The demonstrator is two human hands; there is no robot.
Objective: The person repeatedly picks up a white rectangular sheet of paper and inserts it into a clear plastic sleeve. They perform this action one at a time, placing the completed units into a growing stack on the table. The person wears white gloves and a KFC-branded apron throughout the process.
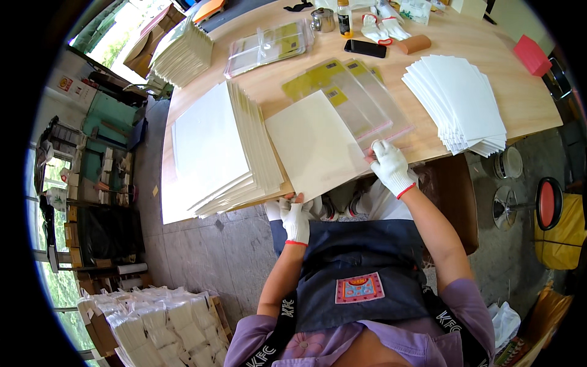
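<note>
Cream sheet (315, 144), long axis toward clear bags (361, 98)

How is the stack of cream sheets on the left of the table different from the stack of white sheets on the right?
The cream stack has much larger sheets than the white stack. The cream stack is off-white, the white stack is bright white. The cream stack hangs over the table's near edge, beside the sheet that both hands hold; the white stack lies apart, untouched. Both are fanned out.
</note>
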